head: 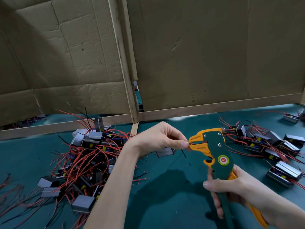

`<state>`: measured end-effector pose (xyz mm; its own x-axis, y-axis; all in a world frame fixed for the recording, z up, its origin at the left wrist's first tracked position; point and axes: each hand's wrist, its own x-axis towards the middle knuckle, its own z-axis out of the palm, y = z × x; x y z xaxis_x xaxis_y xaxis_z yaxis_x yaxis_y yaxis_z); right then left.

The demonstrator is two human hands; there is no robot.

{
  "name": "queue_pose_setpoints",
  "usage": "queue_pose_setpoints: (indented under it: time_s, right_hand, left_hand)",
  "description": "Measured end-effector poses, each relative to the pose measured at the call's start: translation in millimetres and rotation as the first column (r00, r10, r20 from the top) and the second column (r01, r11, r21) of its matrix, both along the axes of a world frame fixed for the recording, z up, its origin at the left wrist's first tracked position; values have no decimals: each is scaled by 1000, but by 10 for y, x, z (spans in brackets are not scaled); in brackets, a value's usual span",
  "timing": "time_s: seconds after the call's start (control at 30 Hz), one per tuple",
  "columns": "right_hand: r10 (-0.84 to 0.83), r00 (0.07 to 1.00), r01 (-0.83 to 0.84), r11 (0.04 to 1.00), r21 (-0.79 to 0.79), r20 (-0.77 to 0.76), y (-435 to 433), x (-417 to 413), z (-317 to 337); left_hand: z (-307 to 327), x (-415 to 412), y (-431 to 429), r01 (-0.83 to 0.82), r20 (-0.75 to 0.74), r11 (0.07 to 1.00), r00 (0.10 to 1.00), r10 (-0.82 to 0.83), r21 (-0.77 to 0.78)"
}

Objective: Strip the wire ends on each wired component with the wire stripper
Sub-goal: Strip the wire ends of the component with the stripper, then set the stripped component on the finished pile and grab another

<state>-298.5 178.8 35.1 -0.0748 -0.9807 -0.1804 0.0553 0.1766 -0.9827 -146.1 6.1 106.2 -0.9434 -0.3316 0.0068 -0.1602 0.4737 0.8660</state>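
Left hand (158, 139): thumb and forefinger together, fingers (179, 143) pinching the end of a red wire (191, 143) right at the nose of the wire stripper (217, 151). The wire end sits between the orange jaws, which stand nearly closed on it. The fingertip is almost touching the jaw tip. The other fingers are curled under the palm.

Right hand (231, 187), lower right of frame: fingers (214, 184) wrapped round the green and orange handles. The tool is held off the bench, head tilted toward upper left.

Just below the left hand a grey metal component (165, 152) lies on the green bench (165, 204). Cannot tell whether the pinched wire runs to it; the hand hides the run.

Open room: bare green mat between the forearms, from frame centre to the bottom edge. Short red and black insulation scraps (145, 157) are scattered below the left wrist. Left of the left forearm is a dense pile of wired components (89, 156), red and black leads tangled, spreading to lower left. Right of the stripper head is a second, flatter group of components (267, 142), near the tool but apart from it. One single component (290, 117) sits at the far right edge.

Edges: a wooden rail (198, 111) bounds the bench behind the hands. Cardboard panels (198, 55) rise from it, split by an upright wooden post (125, 63) with a small gap at its foot.
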Motion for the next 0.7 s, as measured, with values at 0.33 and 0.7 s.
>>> queue_pose_setpoints:
  time_s: [0.33, 0.7]
  right_hand:
    - [3, 938, 17, 998, -54, 347, -100, 56, -95]
    - [-289, 817, 321, 947, 22, 499, -123, -176, -71]
  left_hand:
    - [-19, -35, -72, -278, -12, 946, 960, 280, -166]
    - [129, 757, -566, -952, -512, -182, -30, 858, -248]
